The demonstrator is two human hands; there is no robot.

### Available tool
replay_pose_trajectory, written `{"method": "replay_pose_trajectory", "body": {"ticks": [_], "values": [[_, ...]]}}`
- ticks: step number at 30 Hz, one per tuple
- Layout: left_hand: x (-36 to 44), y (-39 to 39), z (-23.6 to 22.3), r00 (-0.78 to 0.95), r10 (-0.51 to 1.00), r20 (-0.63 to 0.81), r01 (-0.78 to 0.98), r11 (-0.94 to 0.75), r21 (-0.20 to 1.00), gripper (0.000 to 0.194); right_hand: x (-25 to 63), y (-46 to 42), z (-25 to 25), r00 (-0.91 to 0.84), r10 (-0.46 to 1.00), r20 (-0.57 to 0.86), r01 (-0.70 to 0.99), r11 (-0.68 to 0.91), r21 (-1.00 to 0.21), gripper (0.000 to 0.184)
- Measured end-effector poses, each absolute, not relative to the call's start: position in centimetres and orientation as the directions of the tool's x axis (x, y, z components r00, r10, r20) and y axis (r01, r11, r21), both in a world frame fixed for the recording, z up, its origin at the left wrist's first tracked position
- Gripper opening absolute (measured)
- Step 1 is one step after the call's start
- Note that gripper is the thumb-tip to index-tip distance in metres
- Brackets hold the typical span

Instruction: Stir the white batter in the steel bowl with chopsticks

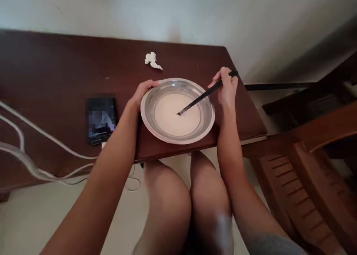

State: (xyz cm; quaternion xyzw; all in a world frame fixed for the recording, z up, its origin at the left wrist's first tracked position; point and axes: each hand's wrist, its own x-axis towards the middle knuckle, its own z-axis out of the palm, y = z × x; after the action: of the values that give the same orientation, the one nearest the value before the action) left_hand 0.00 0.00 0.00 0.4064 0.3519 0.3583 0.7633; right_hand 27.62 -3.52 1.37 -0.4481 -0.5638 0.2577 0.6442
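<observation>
A wide metal bowl [205,130] stands at the front edge of the dark table, holding a pale, creamy liquid [173,117]. My left hand [145,90] grips the bowl's left rim, fingers laid over the edge. In my right hand [227,84], above the table to the right of the bowl, is a pair of black chopsticks [203,96], slanting down to the left. Their tips reach the middle of the liquid and carry some pale residue. The fingers of my right hand are closed around the upper part of the chopsticks.
A crumpled white tissue [153,60] lies behind the bowl on the dark table [55,69]. Left of my forearm is a phone [100,119] with a lit screen. White cables [50,136] cross the table's left side. A slatted wooden chair [295,188] stands to the right.
</observation>
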Motion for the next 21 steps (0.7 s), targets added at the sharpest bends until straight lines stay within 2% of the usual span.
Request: {"method": "replay_pose_trajectory", "body": {"ticks": [4, 9, 14, 19, 21], "values": [[0.31, -0.18, 0.16, 0.478, 0.830, -0.288, -0.194, 0.419, 0.887, 0.043, 26.73, -3.66, 1.34, 0.138, 0.879, 0.456, 0.239, 0.417, -0.877, 0.062], [0.55, -0.25, 0.35, 0.470, 0.834, -0.289, -0.177, 0.410, 0.895, 0.048, 27.59, -3.65, 1.33, 0.270, 0.833, 0.482, 0.254, 0.421, -0.871, 0.062], [0.32, -0.31, 0.58, 0.502, 0.821, -0.272, -0.179, 0.406, 0.896, 0.050, 26.89, -3.70, 1.30, 0.106, 0.892, 0.440, 0.228, 0.409, -0.884, 0.061], [0.24, -0.23, 0.56, 0.512, 0.817, -0.264, -0.208, 0.416, 0.885, 0.046, 26.98, -3.57, 1.45, 0.235, 0.855, 0.463, 0.241, 0.410, -0.880, 0.060], [0.27, -0.21, 0.55, 0.507, 0.819, -0.268, -0.203, 0.416, 0.887, 0.045, 26.96, -3.57, 1.40, 0.224, 0.866, 0.446, 0.242, 0.394, -0.887, 0.060]]}}
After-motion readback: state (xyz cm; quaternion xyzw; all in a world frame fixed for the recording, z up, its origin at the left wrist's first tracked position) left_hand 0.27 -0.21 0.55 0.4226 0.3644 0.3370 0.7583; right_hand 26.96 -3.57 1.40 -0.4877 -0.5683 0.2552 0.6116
